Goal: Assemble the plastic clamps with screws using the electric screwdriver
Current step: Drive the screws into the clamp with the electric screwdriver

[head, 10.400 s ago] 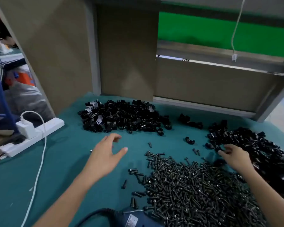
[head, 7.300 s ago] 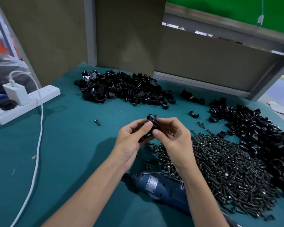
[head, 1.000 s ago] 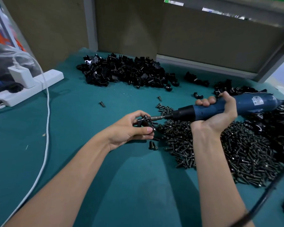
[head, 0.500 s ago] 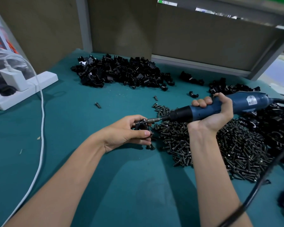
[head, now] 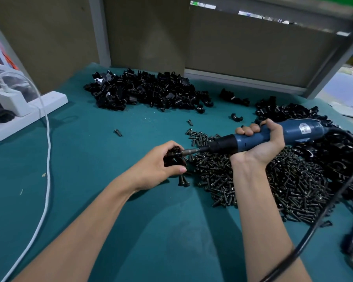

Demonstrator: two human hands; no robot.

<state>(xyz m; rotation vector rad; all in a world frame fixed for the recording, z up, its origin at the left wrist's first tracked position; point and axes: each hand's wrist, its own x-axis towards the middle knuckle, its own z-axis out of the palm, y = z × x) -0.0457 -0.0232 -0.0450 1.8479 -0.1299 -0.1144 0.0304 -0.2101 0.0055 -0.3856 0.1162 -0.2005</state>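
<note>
Left grip (head: 157, 165) clamped on a black plastic clamp (head: 172, 159), fingers curled over it and thumb under, held low over the tabletop (head: 90, 159) at the near-left edge of the screw pile (head: 273, 180). Right grip (head: 261, 143) wrapped around the blue barrel of the electric screwdriver (head: 300, 131), palm toward the camera, tool lying roughly level and pointing left. Bit (head: 189, 152) touches the clamp at its upper right; the screw head under it is too small to make out. Black cord (head: 334, 200) runs off the tool's tail and loops down toward the lower right. Two screws (head: 182, 181) lie just beside the left grip. Single loose screws (head: 117, 132) farther left and toward the back. Surface: teal mat, faint specks and scraps. Large heap of black clamps (head: 147, 92) along the back edge; a second heap (head: 334, 151) at right, behind and beside the screw pile; a small cluster (head: 233, 97) and one lone clamp (head: 236, 118) between them. Left edge: white power strip (head: 49, 100) with a white charger (head: 10, 102) plugged in, white cable (head: 47, 159) trailing toward the near edge. Surroundings: brown partition panels (head: 145, 31) on grey metal framing (head: 99, 31) enclose the back.
</note>
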